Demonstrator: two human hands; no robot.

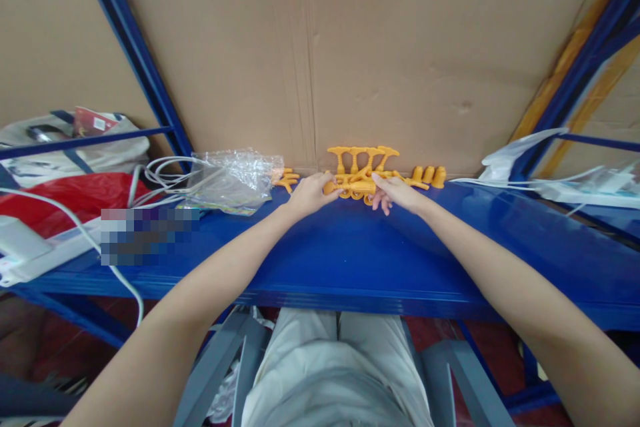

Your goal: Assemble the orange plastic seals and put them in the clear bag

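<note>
An orange plastic piece (pixel 359 185), roughly tube-shaped, lies between my two hands over the back of the blue table. My left hand (pixel 311 195) is closed on its left end, thumb and fingers pinching it. At its right end, my right hand (pixel 397 192) grips with the thumb on top and the other fingers curled below. Just behind stand several orange T-topped pieces (pixel 364 152) in a row, and orange rings show under the held piece. Orange branching pieces (pixel 287 179) lie left of my left hand. Several short orange caps (pixel 438 177) stand right of my right hand.
A clear plastic bag (pixel 235 180) and white cables (pixel 165 170) lie at left beside a white power strip (pixel 55 250) and a red bag (pixel 75 200). Cardboard (pixel 400 53) walls the back of the blue table (pixel 345 260). Another power strip (pixel 595 193) sits far right.
</note>
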